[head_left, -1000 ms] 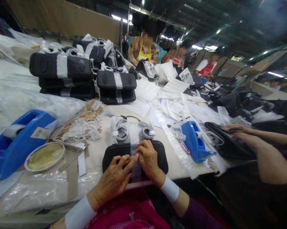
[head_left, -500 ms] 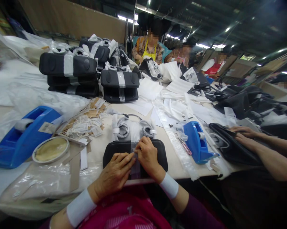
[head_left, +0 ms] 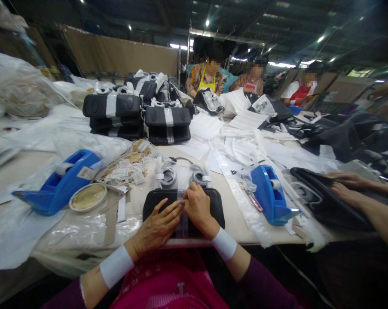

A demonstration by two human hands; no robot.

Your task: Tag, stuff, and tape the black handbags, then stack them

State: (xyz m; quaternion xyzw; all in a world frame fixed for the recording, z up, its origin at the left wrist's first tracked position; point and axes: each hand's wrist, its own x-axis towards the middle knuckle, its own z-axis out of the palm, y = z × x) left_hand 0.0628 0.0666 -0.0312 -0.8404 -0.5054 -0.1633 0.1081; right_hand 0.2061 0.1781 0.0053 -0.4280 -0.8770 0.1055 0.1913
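A black bag (head_left: 216,206) lies at the table's near edge in front of me, its handles wrapped in pale grey padding (head_left: 169,174) and folded behind it. A clear plastic strip (head_left: 182,179) runs over the bag's middle, from between the handles towards me. My left hand (head_left: 158,225) rests on the bag with its fingers stretched out, fingertips at the strip. My right hand (head_left: 198,210) has its fingers curled and pinched together on the strip beside those fingertips. White bands cover both my wrists.
Blue tape dispensers stand at left (head_left: 60,184) and right (head_left: 269,195). A round tin (head_left: 88,197) and a heap of tags (head_left: 129,169) lie leftward. Stacked black bags (head_left: 113,106) stand behind. A co-worker's hands (head_left: 348,186) touch another bag on the right; several people stand across the table.
My left hand's fingers have straightened and spread somewhat on the bag. My right hand keeps its pinch at the strip. The view has shifted, showing more of the table's left side.
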